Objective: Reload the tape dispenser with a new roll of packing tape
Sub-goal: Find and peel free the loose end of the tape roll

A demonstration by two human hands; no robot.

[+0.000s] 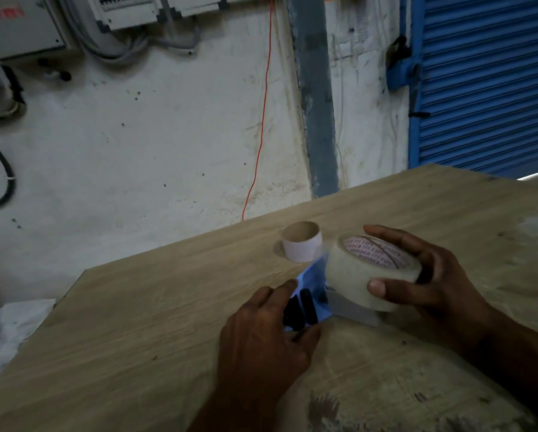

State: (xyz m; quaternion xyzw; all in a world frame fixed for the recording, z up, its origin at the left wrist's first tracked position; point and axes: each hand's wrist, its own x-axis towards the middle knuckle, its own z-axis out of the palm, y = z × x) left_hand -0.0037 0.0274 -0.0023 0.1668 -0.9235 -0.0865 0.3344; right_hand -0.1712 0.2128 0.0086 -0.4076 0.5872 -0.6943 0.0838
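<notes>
While the left hand (261, 332) lies half-open on the dispenser (305, 304), steadying its blue body on the table (136, 322), the empty core (302, 241) stands behind. Rightward, the right hand (423, 285) clasps the new tape roll (370, 272) by its rim; it looks stiff, light and slick, best held by the edges.

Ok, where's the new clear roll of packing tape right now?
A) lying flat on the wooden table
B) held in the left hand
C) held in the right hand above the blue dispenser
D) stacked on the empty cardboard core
C: the right hand has its grip around the clear roll of packing tape, above the blue tape dispenser; the empty cardboard core stands apart on the wooden table.
</notes>
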